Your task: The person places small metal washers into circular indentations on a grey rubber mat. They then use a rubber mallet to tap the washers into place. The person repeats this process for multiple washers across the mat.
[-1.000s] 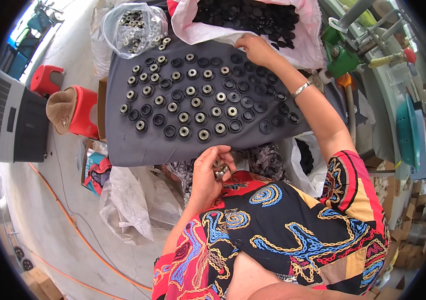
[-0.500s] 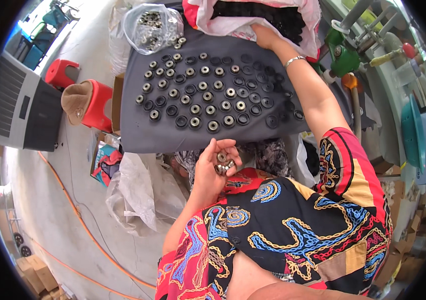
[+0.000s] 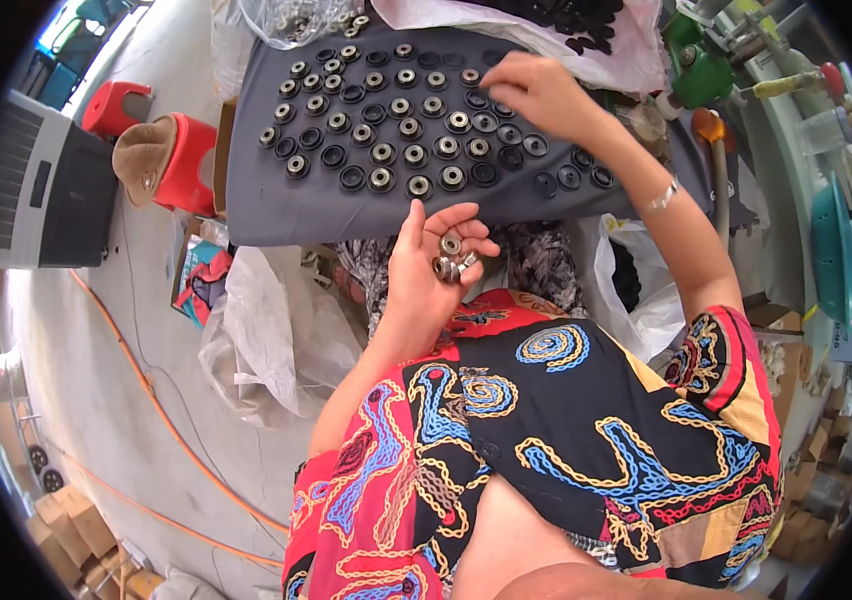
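Observation:
My left hand (image 3: 443,250), palm up and cupped, holds several small metal bearings (image 3: 450,246) by the near edge of the dark cloth surface (image 3: 276,215). My right hand (image 3: 543,97) is over the right part of that surface, back upward. Its fingers are bent together and point down beside a black ring (image 3: 476,99); whatever they pinch, if anything, is hidden. Rows of black rings lie on the cloth. Many have a metal bearing (image 3: 382,153) seated in the middle, while others, mostly at the right, are bare, like the black ring (image 3: 510,158).
Behind the surface lies a white and pink sack (image 3: 426,14) with black pieces in it. A clear bag of bearings (image 3: 296,22) stands far left. Red stools (image 3: 186,165), one bearing a brown hat (image 3: 146,158), are on the left. An orange hose (image 3: 136,365) crosses the floor.
My right hand has drawn back from the sack to the rings on the cloth. My left hand still cups the bearings. The view has shifted, so the surface sits higher in the picture.

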Action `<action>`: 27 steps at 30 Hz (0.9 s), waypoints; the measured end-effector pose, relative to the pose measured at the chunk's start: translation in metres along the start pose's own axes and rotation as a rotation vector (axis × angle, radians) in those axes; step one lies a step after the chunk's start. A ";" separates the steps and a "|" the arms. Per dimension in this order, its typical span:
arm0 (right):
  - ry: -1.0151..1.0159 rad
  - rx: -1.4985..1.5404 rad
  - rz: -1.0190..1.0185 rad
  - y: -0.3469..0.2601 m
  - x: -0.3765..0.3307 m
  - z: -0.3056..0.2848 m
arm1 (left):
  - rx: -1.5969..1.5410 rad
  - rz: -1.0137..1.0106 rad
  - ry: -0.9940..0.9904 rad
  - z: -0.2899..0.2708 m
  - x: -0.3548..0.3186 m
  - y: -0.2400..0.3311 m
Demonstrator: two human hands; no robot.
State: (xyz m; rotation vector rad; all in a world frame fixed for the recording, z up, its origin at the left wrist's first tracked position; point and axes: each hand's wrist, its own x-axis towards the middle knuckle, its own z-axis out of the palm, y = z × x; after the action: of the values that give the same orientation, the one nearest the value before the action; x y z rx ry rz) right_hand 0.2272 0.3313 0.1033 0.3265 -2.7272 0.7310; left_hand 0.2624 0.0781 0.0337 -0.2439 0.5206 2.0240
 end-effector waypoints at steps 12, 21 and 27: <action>-0.289 -0.091 -0.328 -0.097 -0.056 0.054 | 0.154 0.053 0.130 0.009 0.002 -0.007; -0.193 0.044 -0.186 -0.086 -0.045 0.053 | 0.199 0.065 0.051 0.014 0.002 0.000; 0.082 0.080 0.226 0.003 0.020 -0.001 | 0.111 -0.007 -0.062 -0.003 -0.001 -0.004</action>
State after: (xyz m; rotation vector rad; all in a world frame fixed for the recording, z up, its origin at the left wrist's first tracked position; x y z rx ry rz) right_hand 0.2077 0.3312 0.1096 0.0035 -2.6885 0.8938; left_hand 0.2661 0.0778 0.0305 -0.1152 0.5906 1.9817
